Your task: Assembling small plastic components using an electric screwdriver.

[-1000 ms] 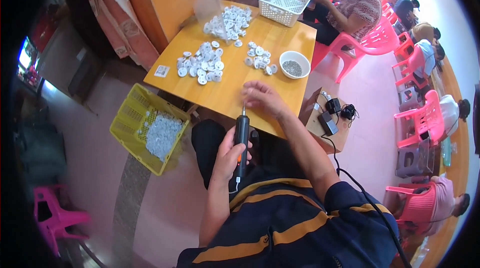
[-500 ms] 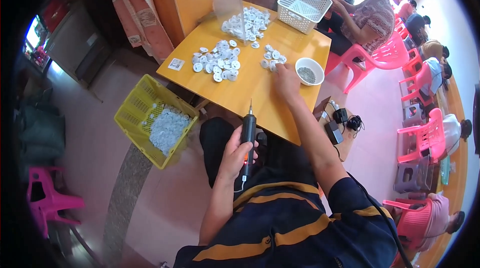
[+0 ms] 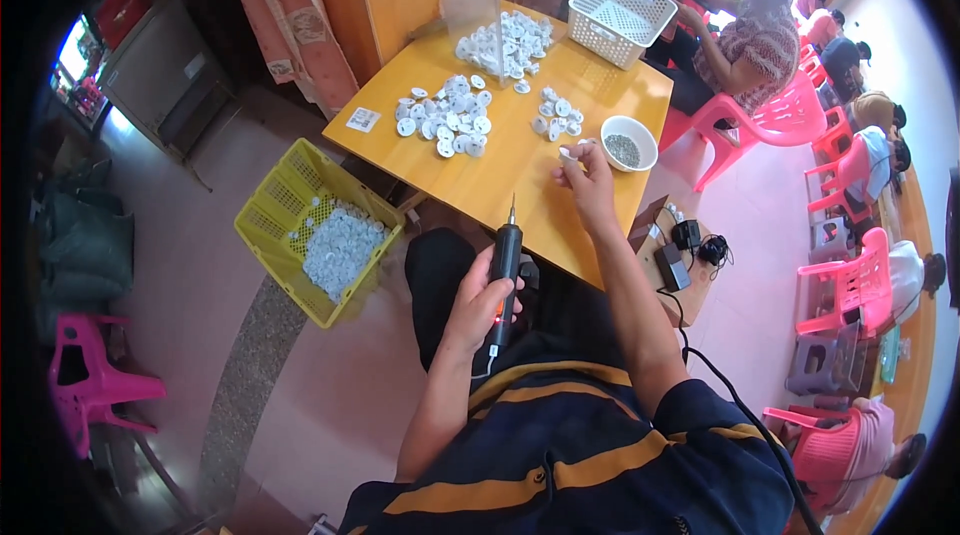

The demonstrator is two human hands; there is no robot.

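Observation:
My left hand (image 3: pixel 478 301) is wrapped round a black electric screwdriver (image 3: pixel 507 270), its thin bit pointing up past the near table edge. A cable runs from the tool's lower end. Over the table's right side, my right hand (image 3: pixel 590 180) pinches a small white plastic piece (image 3: pixel 568 152), partly hidden by the fingers. Just beyond that hand stands a white bowl (image 3: pixel 645 135) of small grey metal parts, likely screws. A small group of white round plastic pieces (image 3: pixel 558 117) lies left of the bowl. A larger pile of white round pieces (image 3: pixel 450 115) lies further left.
On the wooden table (image 3: pixel 400 160), a clear upright panel (image 3: pixel 535 10) stands by another white pile. A white basket (image 3: pixel 610 20) sits at the far right corner. Below left is a yellow crate (image 3: pixel 262 225) of white pieces. Adapters (image 3: pixel 675 265) lie right; a co-worker (image 3: pixel 755 35) sits beyond.
My right hand has drawn back from the small group of white pieces toward me, with one piece now pinched in its fingers. The left hand still holds the screwdriver.

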